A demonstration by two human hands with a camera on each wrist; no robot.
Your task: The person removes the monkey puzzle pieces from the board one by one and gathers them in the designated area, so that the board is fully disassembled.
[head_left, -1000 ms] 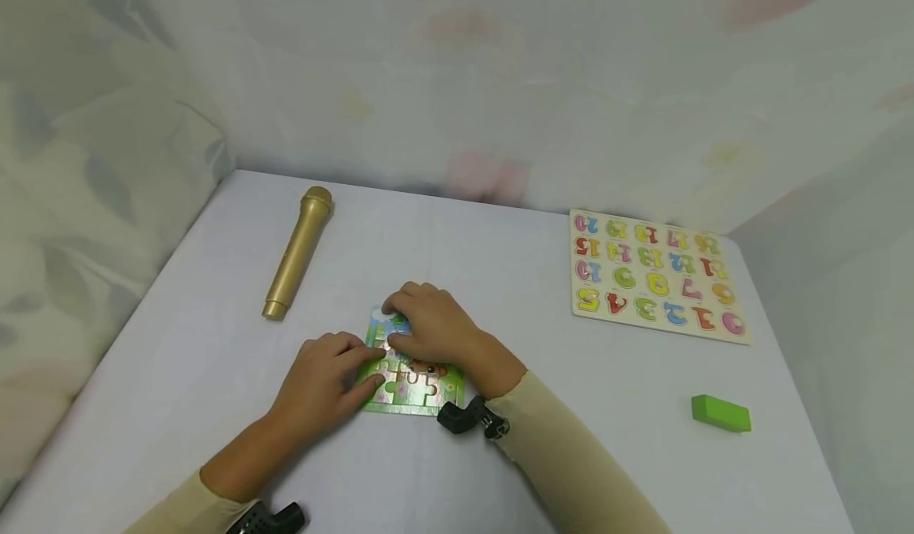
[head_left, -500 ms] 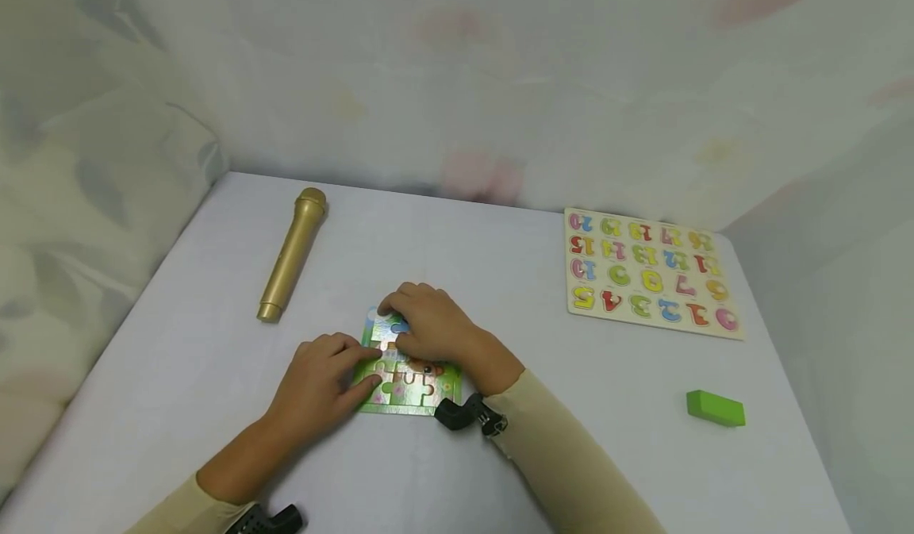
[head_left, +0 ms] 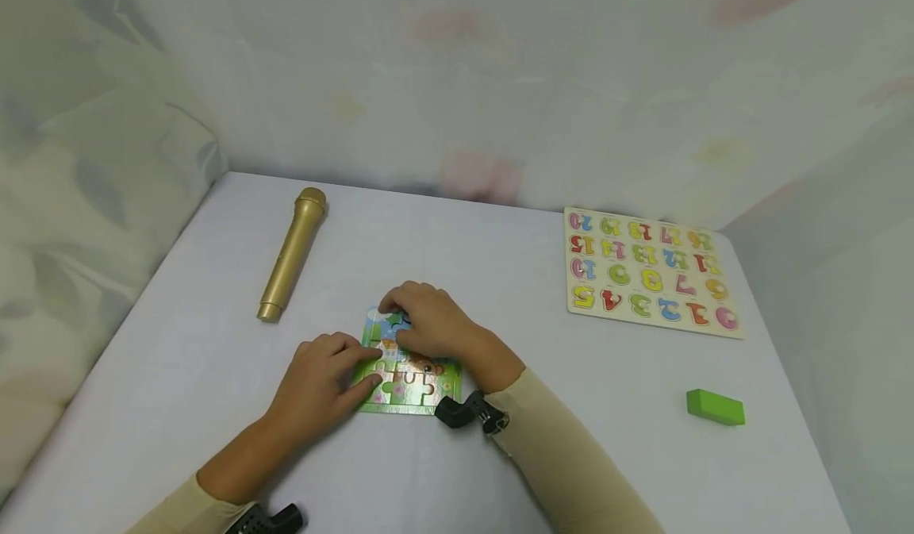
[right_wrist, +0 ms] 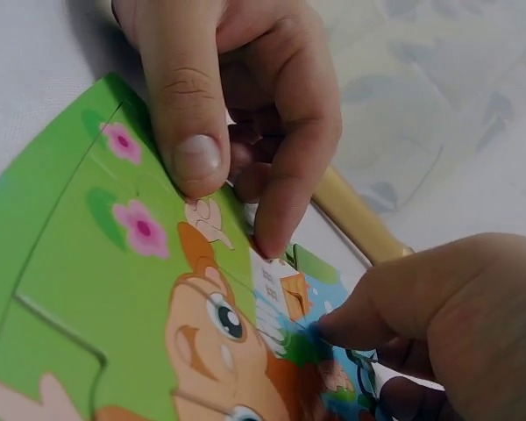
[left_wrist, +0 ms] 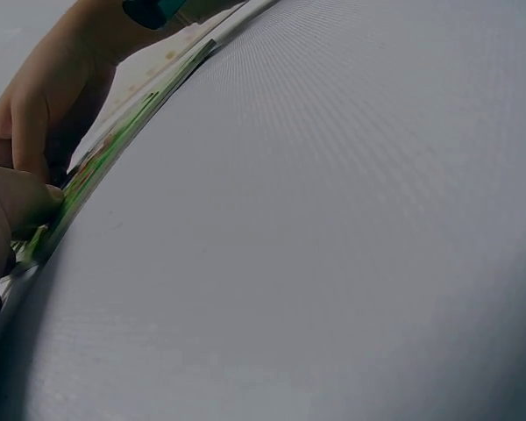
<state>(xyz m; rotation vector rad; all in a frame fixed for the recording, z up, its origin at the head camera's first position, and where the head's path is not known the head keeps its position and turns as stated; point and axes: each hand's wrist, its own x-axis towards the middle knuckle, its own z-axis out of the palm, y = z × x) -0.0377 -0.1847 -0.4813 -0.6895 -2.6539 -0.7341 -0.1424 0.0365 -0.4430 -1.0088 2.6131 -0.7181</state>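
A small jigsaw puzzle (head_left: 408, 395) with a green border and a cartoon animal lies flat on the white table. The left hand (head_left: 317, 379) reaches in from its left side, thumb and forefinger resting on the picture. In the right wrist view the left thumb (right_wrist: 193, 123) presses near pink flowers, and the forefinger touches beside it. Over the far part of the puzzle is the right hand (head_left: 437, 329), its thumb and fingers bent around a blue puzzle piece (right_wrist: 359, 358). That hand hides part of the picture in the head view.
A gold microphone (head_left: 291, 256) lies toward the back left of the table. At the back right is a number board (head_left: 664, 276) with colourful numerals, seen upside down. A green block (head_left: 716, 408) lies nearer on the right. Floral cloth (head_left: 457, 82) hangs behind the table.
The right thumb and fingers shift slightly at the far part of the puzzle, and the glare there fades. The left hand keeps its place on the puzzle.
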